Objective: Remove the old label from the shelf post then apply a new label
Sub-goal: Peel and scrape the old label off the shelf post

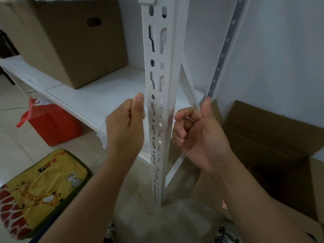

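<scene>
The white slotted shelf post (162,71) stands upright in the middle of the head view. A blurred, see-through label strip (160,116) lies across its front at hand height, with a small red mark at its right edge. My left hand (125,127) is just left of the post, fingers curled and thumb up, pinching the strip's left end. My right hand (198,132) is just right of the post. Its fingers are curled, with the index tip at the strip's right end by the post's corner. How it holds that end is blurred.
A white shelf board (84,95) runs left behind the post and carries a large cardboard box (70,41). On the floor are a red box (54,123), a yellow giraffe-print bag (42,188) and open cardboard boxes (273,142) at the right. A perforated metal strip (226,44) leans along the wall.
</scene>
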